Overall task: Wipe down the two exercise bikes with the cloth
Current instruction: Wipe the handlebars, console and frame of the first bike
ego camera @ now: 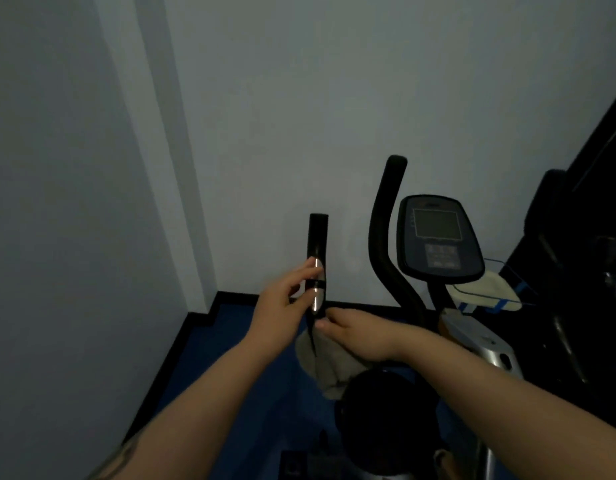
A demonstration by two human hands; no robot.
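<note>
Exercise bike handlebar gripped, cloth held beneath it.

The exercise bike (473, 341) is seen at five o'clock, its console (438, 237) at three. The left handlebar (317, 251) is clasped by the left hand (282, 306), fingers curled round it. The grey cloth (329, 367), just below at six, is pinched by the right hand (355, 336).

Bare forearms, patterned left sleeve edge (123, 459)
</note>
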